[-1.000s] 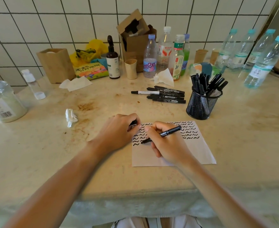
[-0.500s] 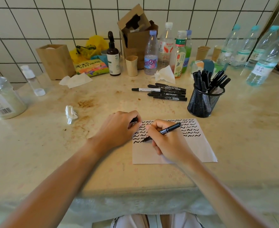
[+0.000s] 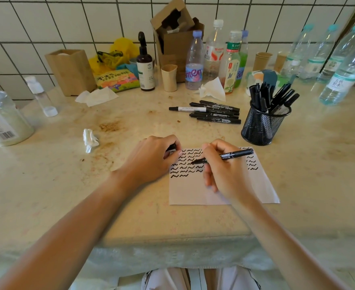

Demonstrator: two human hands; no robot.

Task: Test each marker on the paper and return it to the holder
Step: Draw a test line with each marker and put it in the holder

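Since 1 s ago right hand (image 3: 224, 174), gripping marker (image 3: 222, 156), slid tip up paper (image 3: 193, 191); left hand (image 3: 151, 158) fisted on cap; test nrly done, next recap & holder (image 3: 262, 126).

Back wall: open brown cardboard box (image 3: 173, 41), dark brown pump bottle (image 3: 144, 69), tan wooden box (image 3: 71, 72). Crumpled white tissue (image 3: 89, 139) on stained beige tabletop (image 3: 57, 174).

Bare table (image 3: 310, 164) between paper (image 3: 193, 193) and holder (image 3: 262, 126), seemingly unobstructed
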